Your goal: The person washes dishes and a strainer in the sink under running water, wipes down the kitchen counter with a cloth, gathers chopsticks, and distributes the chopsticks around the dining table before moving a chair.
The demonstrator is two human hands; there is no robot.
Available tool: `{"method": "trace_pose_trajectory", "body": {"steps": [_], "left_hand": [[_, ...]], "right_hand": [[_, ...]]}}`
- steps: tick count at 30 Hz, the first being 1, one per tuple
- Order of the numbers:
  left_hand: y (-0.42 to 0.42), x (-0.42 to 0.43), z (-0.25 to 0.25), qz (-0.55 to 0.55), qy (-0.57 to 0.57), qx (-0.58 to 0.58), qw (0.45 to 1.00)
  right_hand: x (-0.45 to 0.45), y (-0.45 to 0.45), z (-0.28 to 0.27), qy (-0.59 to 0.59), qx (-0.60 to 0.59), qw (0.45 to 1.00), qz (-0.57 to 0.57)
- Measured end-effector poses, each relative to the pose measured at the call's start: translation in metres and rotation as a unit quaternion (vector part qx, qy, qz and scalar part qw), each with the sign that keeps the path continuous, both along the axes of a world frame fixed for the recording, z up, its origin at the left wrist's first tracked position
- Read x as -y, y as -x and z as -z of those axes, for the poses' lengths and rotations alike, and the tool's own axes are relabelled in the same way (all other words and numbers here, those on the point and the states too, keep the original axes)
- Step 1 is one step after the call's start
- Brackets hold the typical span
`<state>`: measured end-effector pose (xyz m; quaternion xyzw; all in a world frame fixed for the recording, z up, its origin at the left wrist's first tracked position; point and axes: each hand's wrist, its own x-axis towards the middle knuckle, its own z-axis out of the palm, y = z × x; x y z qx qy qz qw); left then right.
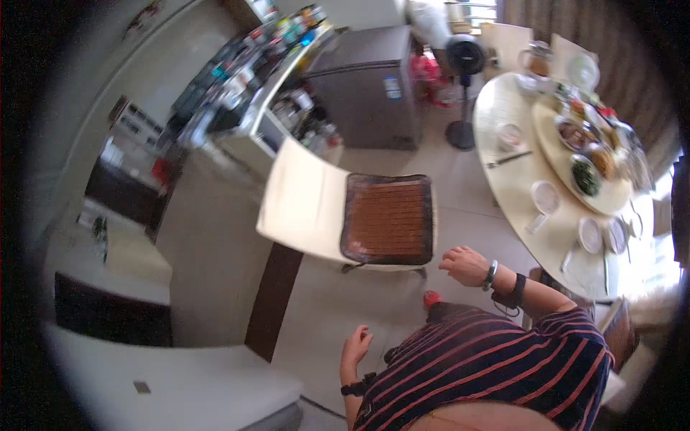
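Observation:
My right hand [466,266] hangs in the air just beyond the near right corner of a cream chair [305,201], its fingers loosely bent and nothing visible in them. A bracelet and a dark band circle that wrist. Low in the view, my left hand [356,345] hovers over the floor with curled fingers, a dark band on its wrist; what its fingers may hold is too small to make out. On the chair's seat lies a brown slatted cushion [388,219] with a dark edge. Neither hand touches the chair.
A round table [503,108] at the right bears dishes, bowls and chopsticks. Behind the chair stand a grey chest freezer [366,100] and a black fan [466,57]. A cluttered counter [269,93] is at the upper left, a white surface [194,381] at the lower left.

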<state>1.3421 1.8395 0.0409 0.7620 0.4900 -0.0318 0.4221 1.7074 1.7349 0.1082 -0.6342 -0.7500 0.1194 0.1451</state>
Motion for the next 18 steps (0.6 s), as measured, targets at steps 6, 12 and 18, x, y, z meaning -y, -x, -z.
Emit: {"method": "trace_pose_trajectory", "body": {"steps": [6, 12, 18], "left_hand": [[0.016, -0.090, -0.025, -0.103, -0.065, 0.001, 0.993], [0.002, -0.206, -0.070, -0.204, -0.151, 0.010, 0.967], [0.022, -0.362, -0.041, -0.261, -0.161, 0.133, 0.943]], "right_hand": [[-0.088, 0.008, 0.018, 0.007, -0.005, 0.998, -0.068], [-0.171, 0.025, 0.048, 0.038, 0.048, 0.988, -0.139], [-0.226, 0.055, 0.056, 0.054, 0.050, 0.994, -0.078]]}}
